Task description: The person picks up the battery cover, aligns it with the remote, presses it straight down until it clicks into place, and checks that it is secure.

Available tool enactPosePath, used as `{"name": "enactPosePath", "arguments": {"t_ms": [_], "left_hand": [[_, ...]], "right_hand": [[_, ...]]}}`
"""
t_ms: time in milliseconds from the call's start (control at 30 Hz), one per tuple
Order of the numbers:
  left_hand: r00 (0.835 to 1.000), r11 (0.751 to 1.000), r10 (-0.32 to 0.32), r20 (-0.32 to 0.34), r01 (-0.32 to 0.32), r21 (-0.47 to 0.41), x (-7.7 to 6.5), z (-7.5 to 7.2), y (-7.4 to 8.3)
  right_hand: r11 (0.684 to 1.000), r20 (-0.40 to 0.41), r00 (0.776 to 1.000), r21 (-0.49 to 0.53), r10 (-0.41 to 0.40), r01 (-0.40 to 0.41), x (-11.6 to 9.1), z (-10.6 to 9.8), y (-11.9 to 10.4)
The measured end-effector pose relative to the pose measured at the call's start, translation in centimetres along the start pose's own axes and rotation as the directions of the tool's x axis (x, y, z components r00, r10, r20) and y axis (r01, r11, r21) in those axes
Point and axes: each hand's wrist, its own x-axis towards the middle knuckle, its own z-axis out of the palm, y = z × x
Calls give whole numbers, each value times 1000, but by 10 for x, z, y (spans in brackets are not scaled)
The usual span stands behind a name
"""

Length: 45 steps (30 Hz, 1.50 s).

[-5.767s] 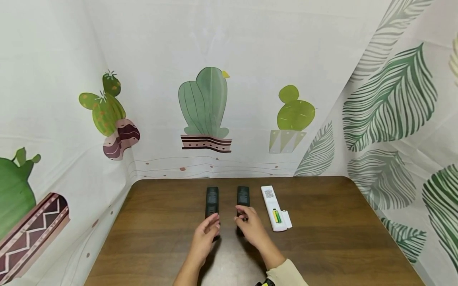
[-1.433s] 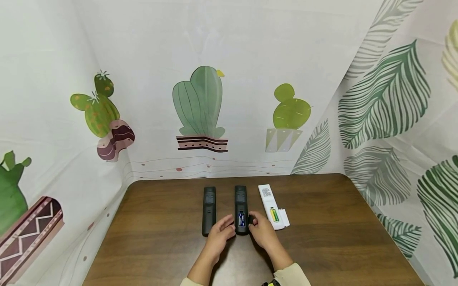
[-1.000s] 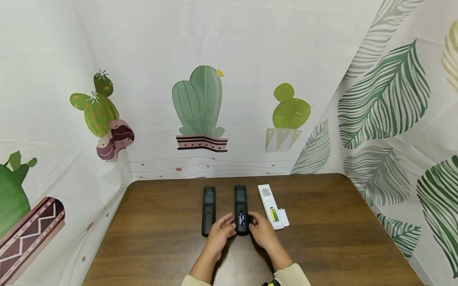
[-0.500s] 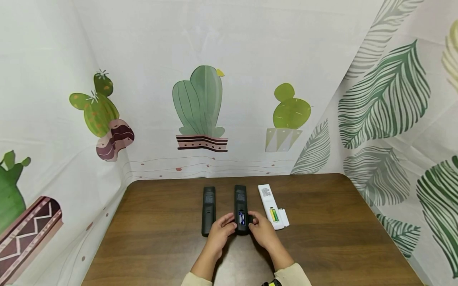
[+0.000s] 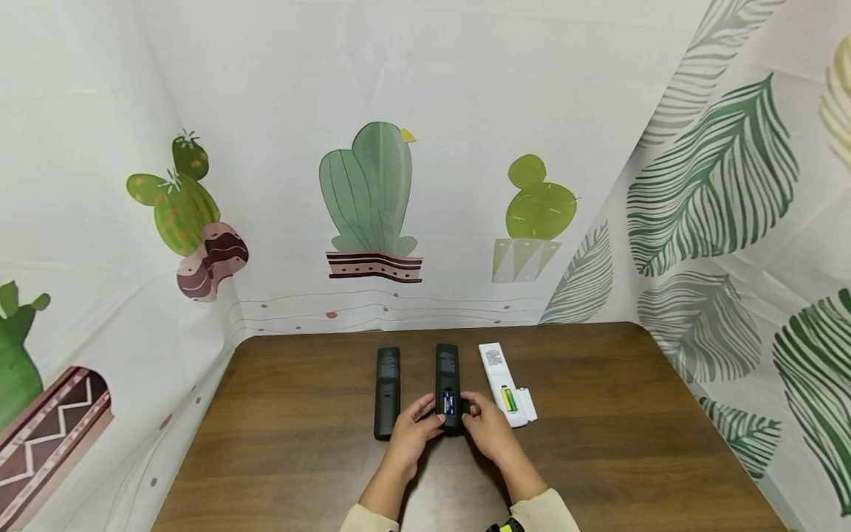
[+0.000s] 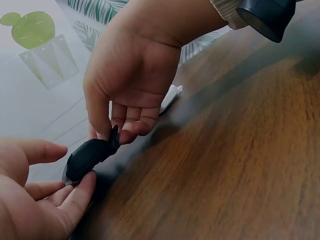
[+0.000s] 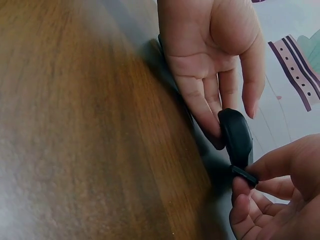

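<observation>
A black remote control (image 5: 448, 369) lies back-up in the middle, its battery compartment uncovered and blue batteries (image 5: 448, 403) showing inside. My left hand (image 5: 408, 437) holds its lower left side, fingertips against the lower edge and thumb over the rim. To its right, my right hand (image 5: 490, 428) pinches a small black battery cover (image 7: 244, 176) between thumb and fingers. In the left wrist view, that cover stands tilted right at the end of the remote's side. Left of my left hand lies a second black remote control (image 5: 388, 391), its back closed.
On the right lies a white remote control (image 5: 495, 366) with green-yellow batteries (image 5: 508, 400) exposed and its white cover (image 5: 527, 405) beside it. All rest on a brown wooden table (image 5: 299, 443). A patterned cloth (image 5: 459, 148) hangs behind and at the sides.
Since the oldest frame, the middle remote's compartment has come open and my left hand has moved from the left remote to it. Lately, my left thumb has shifted right onto its edge.
</observation>
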Motion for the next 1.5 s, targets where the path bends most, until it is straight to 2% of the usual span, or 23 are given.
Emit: {"name": "enactPosePath", "arguments": {"t_ms": [467, 800, 1000, 1233, 1500], "left_hand": [[1000, 1000, -24, 16, 24, 19, 5, 1, -1], [997, 994, -48, 65, 54, -90, 5, 0, -2], [996, 989, -41, 84, 52, -135, 4, 1, -3], [994, 986, -25, 110, 43, -160, 6, 0, -7], [994, 982, -29, 108, 48, -180, 7, 0, -9]], "right_hand": [[999, 5, 1000, 46, 20, -20, -3, -2, -5], [997, 15, 999, 58, 45, -46, -3, -2, -4], [998, 4, 1000, 63, 21, -21, -3, -2, -2], [997, -5, 1000, 81, 10, -9, -3, -2, -2], [995, -6, 1000, 96, -9, 10, -4, -2, -3]]}}
